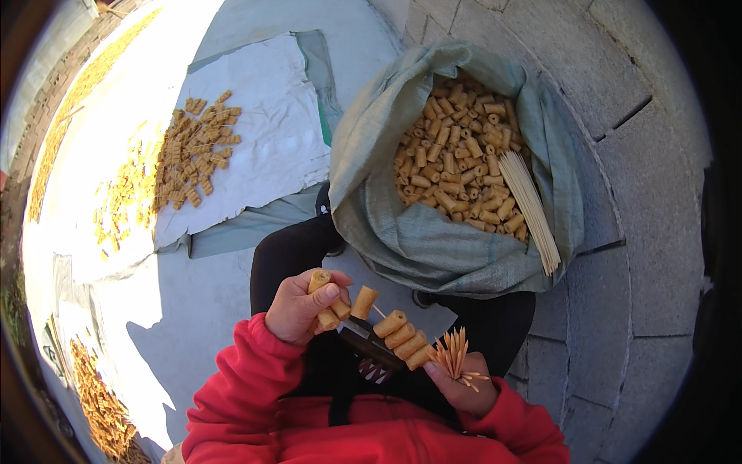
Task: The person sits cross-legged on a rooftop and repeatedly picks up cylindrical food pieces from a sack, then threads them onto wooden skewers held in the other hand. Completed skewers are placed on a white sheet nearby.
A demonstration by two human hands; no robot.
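My left hand [302, 307] holds a few short, tan, hollow food rolls [328, 318] in its fingers. One more roll [364, 302] sits at the tip of a thin wooden skewer [379, 311], close to the left fingertips. Farther down that skewer, several rolls [400, 339] are threaded crosswise, side by side. My right hand [466, 383] grips the skewer's lower end, along with a bundle of pointed sticks [453, 355] fanning out above the thumb.
Before me stands a grey-green woven sack [377, 232] full of loose rolls [458, 156]. A bundle of skewers [530, 211] leans on its right rim. Skewered pieces [197, 148] lie piled on a white sheet [272, 116] to the left. Stone paving [655, 232] is at right.
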